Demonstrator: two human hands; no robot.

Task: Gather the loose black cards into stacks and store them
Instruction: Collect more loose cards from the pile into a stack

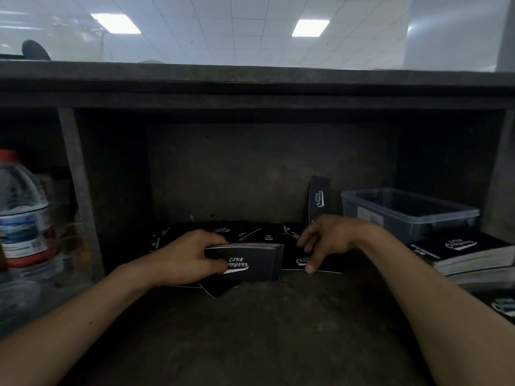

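I was in the gathering step, with storing not yet begun. My left hand (192, 257) was curled round a thick stack of black printed cards (248, 261), held on edge just above the dark, scuffed table (264, 330), the white lettering facing me. My right hand (326, 240), just beside it, had its fingers bent down onto a single loose black card (328, 266) lying flat, with the thumb at that card's near edge, so I judged it was pinching the card to lift it. The next move, as I read it, called for raising that card cleanly off the table and squaring it against the stack. More scattered black cards (250, 232) lay overlapping behind both hands, and one upright black card (319, 199) leaned on the back wall. To my right stood a clear plastic storage box (390, 218), and in front of it squared piles of black cards (471, 254) lay, so that side looked like the place for storing. The table was a dim recess under a heavy dark top board (250, 79). A clear water bottle with a red cap (22, 213) stood beyond the left divider. Above, white ceiling tiles held bright light panels (310, 27).
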